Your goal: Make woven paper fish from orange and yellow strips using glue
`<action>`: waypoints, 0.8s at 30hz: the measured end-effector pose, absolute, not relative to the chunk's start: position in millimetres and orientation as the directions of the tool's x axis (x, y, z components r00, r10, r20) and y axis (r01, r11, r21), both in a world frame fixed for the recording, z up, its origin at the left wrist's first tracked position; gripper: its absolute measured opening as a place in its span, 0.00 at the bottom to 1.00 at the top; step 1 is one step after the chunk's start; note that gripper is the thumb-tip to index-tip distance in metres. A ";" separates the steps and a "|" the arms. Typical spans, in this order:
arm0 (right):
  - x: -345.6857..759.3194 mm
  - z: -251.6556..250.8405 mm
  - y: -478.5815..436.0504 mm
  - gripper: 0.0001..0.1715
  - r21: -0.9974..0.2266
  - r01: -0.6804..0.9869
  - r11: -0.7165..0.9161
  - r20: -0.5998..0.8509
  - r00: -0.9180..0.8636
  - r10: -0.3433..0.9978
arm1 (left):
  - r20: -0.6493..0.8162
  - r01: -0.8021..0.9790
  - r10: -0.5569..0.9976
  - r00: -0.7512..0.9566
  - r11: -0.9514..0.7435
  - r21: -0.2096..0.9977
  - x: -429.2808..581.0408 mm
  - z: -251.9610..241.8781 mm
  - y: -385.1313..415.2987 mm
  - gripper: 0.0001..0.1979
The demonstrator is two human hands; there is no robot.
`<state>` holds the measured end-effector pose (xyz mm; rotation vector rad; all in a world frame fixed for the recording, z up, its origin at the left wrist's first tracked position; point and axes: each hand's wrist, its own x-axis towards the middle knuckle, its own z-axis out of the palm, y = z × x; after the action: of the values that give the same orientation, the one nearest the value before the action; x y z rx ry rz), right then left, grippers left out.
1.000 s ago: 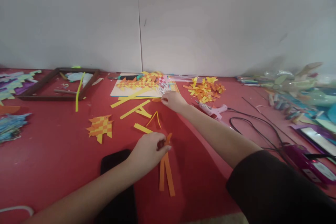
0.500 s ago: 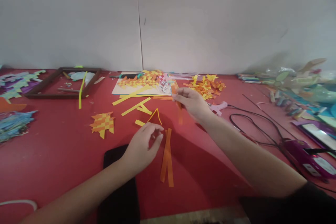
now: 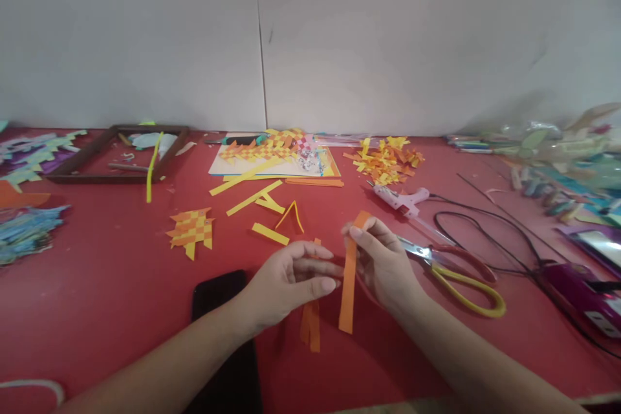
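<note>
An orange paper strip (image 3: 348,291) hangs down from my right hand (image 3: 388,265), pinched near its top between thumb and fingers. My left hand (image 3: 291,281) is beside it on the left, fingers apart and curved towards the strip, holding nothing. Behind the left fingers, more orange strips (image 3: 310,330) lie on the red table, partly hidden. Ahead are a folded yellow strip (image 3: 291,213) standing in a peak and a short yellow strip (image 3: 270,233). Further left lies a woven orange and yellow paper fish (image 3: 191,231).
Scissors (image 3: 456,278) and a pink glue gun (image 3: 400,199) with its cable lie to the right. Cut scraps (image 3: 388,158) are heaped at the back, near a white sheet (image 3: 218,165) bearing woven pieces. A black phone (image 3: 228,369) is under my left forearm; a brown frame (image 3: 97,177) stands back left.
My right hand has come back towards me from the paper pile with the orange strip, uncovering the scissors and glue gun. My left hand has moved right, nearer to the strip.
</note>
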<state>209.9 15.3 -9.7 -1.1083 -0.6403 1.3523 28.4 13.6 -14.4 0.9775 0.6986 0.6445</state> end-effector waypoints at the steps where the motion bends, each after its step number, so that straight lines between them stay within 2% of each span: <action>1: 209.6 -11.1 16.1 0.24 -0.888 -0.444 -0.121 -0.219 0.175 0.960 | -0.237 -0.194 0.747 0.622 0.440 0.877 27.1 -15.0 13.0 0.25; 8: 209.8 -15.9 11.3 0.23 -0.884 -0.435 -0.174 -0.252 0.127 0.959 | -0.231 -0.215 0.717 0.658 0.473 0.855 25.1 -20.8 7.8 0.24; 12: 212.1 -14.5 7.6 0.26 -0.882 -0.442 -0.167 -0.232 0.098 0.968 | -0.233 -0.162 0.764 0.601 0.402 0.901 26.0 -20.6 7.3 0.16; 16: 211.0 -13.9 7.3 0.26 -0.872 -0.463 -0.161 -0.223 0.083 0.971 | -0.211 -0.163 0.797 0.566 0.359 0.919 25.8 -19.2 5.6 0.13; 19: 210.1 -14.2 8.1 0.24 -0.863 -0.482 -0.155 -0.198 0.040 0.979 | -0.164 -0.227 0.772 0.614 0.372 0.900 25.3 -18.1 4.1 0.15; 22: 210.9 -14.1 8.9 0.21 -0.849 -0.507 -0.148 -0.152 -0.034 0.988 | -0.216 -0.209 0.700 0.681 0.468 0.858 25.2 -16.7 3.9 0.21; 24: 212.1 -13.7 9.5 0.19 -0.838 -0.525 -0.149 -0.126 -0.081 0.989 | -0.267 -0.213 0.697 0.665 0.520 0.827 25.0 -16.3 5.4 0.21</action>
<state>212.1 9.5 -13.7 -0.8602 -0.7424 1.5571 25.0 5.4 -16.3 0.8592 0.6393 0.5920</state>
